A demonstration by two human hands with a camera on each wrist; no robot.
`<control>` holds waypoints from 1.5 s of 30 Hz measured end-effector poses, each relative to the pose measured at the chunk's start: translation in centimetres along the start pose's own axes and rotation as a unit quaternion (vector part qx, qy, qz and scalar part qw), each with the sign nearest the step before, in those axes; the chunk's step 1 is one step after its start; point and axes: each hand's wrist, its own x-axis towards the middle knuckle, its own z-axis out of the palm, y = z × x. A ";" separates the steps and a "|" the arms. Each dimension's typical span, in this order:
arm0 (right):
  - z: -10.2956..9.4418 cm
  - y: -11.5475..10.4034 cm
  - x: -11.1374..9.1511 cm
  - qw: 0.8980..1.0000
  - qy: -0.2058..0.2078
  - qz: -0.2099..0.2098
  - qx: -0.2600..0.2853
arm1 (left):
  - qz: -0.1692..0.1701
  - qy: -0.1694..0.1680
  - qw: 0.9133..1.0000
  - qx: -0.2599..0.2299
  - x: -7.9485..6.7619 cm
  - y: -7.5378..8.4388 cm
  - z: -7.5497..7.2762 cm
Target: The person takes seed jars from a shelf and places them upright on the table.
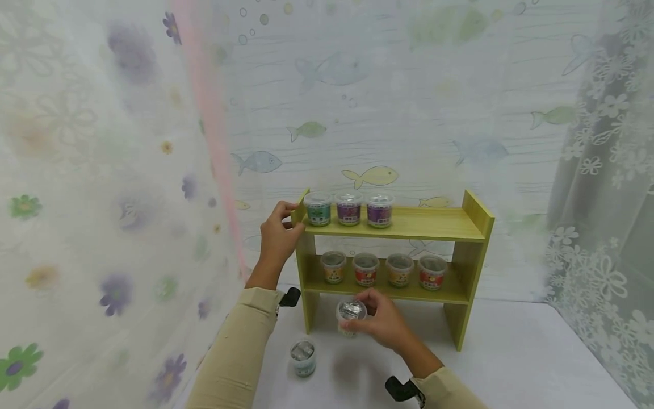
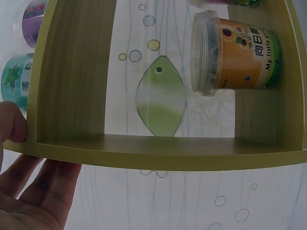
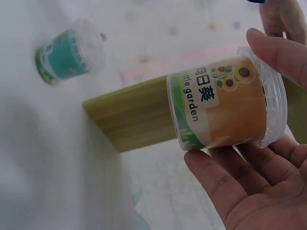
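Note:
My left hand (image 1: 278, 237) grips the upper left side panel of a yellow-green wooden shelf (image 1: 431, 223), thumb on one face and fingers on the other. In my right hand (image 1: 386, 325) is a lidded plastic cup (image 3: 230, 105) with an orange sunflower label. It is held in front of the lower left of the shelf, thumb near the lid and fingers along the opposite side. In the right wrist view the cup lies sideways across the picture. A teal-labelled cup (image 1: 304, 363) stands on the white table, left of the held one.
On the top board stand a teal cup (image 1: 318, 210) and two purple cups (image 1: 349, 210). Several orange and red cups (image 1: 365, 271) line the middle board. Behind hangs a fish-printed curtain (image 1: 378, 130); a flowered curtain (image 1: 102, 199) is at the left.

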 end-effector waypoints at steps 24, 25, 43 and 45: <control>3.3 5.2 -0.6 0.998 -0.024 0.011 -0.051 | 0.001 0.000 1.000 -0.003 -0.2 -0.1 0.0; 3.4 5.5 -0.6 0.998 -0.021 0.010 -0.056 | 0.000 -0.001 1.000 -0.003 -0.2 -0.1 0.0; 5.8 8.4 -0.6 0.995 -0.016 0.036 -0.089 | 0.002 0.002 1.000 -0.002 -0.1 0.3 0.0; 6.1 8.5 -0.7 0.995 -0.018 0.040 -0.093 | 0.003 0.003 1.000 -0.001 -0.1 0.3 -0.1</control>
